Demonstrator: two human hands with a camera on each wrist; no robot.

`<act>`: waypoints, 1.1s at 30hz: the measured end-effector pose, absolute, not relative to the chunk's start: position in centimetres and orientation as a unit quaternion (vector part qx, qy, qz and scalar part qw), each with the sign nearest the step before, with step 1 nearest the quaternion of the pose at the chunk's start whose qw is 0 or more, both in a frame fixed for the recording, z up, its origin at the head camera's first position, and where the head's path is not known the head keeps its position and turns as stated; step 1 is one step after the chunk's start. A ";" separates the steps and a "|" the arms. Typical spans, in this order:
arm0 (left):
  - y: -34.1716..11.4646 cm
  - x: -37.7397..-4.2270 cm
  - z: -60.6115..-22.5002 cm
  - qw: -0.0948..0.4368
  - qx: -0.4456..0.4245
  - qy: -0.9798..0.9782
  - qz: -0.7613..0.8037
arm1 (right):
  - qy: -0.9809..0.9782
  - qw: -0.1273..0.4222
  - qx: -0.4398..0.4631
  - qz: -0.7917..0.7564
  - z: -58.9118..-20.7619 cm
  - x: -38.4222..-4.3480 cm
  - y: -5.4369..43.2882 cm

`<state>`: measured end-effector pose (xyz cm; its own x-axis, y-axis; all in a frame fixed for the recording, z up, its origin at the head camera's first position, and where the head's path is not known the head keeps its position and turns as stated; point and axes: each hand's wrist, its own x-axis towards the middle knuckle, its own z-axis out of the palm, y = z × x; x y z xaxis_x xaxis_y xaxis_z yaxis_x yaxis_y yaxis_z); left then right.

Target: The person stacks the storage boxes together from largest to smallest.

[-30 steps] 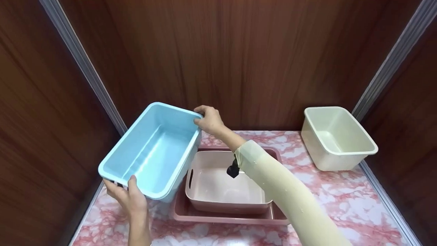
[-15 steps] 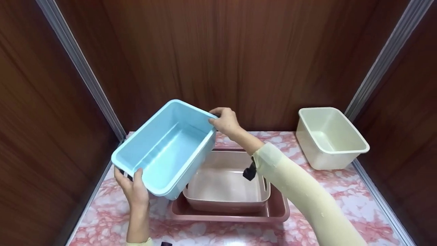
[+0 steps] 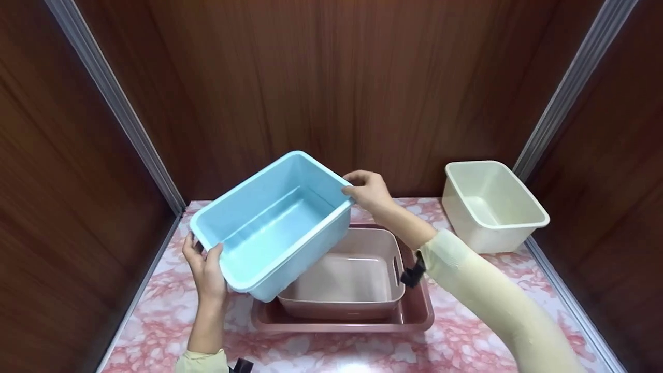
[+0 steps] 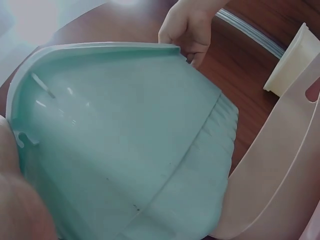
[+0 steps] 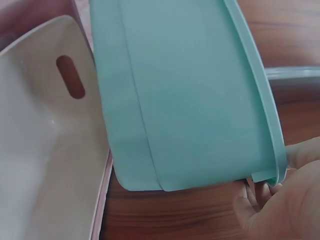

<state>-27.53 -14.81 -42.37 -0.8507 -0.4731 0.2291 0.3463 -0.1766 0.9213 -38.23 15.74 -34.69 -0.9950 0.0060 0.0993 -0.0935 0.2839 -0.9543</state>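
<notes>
A light blue plastic bin (image 3: 274, 223) is held tilted in the air by both hands, its open top facing the head camera. My left hand (image 3: 208, 274) grips its near left rim, thumb inside and fingers under the edge. At the far right corner my right hand (image 3: 370, 191) pinches the rim; the right wrist view shows that hand (image 5: 290, 200) at the rim's edge. Partly below the blue bin stands a pale pink bin (image 3: 357, 274) with handle slots, set inside a larger dark pink bin (image 3: 342, 327). The blue bin covers their left part.
A cream bin (image 3: 492, 207) stands at the back right, near the wooden wall (image 3: 311, 77). Brown panels with metal edge strips close in the pink marbled tabletop (image 3: 166, 321) on the left, right and back.
Both hands have carried the blue bin to the right, across the nested pink bins. Its tilt has turned slightly. The view has shifted a little; the cream bin stays in its place.
</notes>
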 end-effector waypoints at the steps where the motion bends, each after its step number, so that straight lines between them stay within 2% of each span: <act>1: -14.7 -27.7 -42.4 0.268 0.052 -0.580 -0.768 | -0.796 0.040 0.024 0.604 -34.7 -38.0 16.1; 16: -14.0 -29.2 -42.2 0.230 0.011 -0.566 -0.791 | -0.736 0.031 0.001 0.676 -34.7 -35.4 18.7; 20: -13.9 -29.6 -42.1 0.202 -0.005 -0.574 -0.794 | -0.732 0.035 -0.008 0.681 -34.8 -34.6 19.5; 27: -14.0 -29.7 -42.3 0.126 -0.054 -0.575 -0.807 | -0.703 0.005 -0.030 0.710 -35.8 -32.8 20.8; 33: -13.9 -30.3 -41.9 0.099 -0.069 -0.575 -0.809 | -0.679 0.012 -0.039 0.733 -36.4 -31.4 21.4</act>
<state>-30.34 -13.90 -41.92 -0.9708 -0.0815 0.2255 0.2398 -0.3190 0.9169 -31.43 21.37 -36.36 -0.9966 0.0714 -0.0413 0.0357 -0.0779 -0.9963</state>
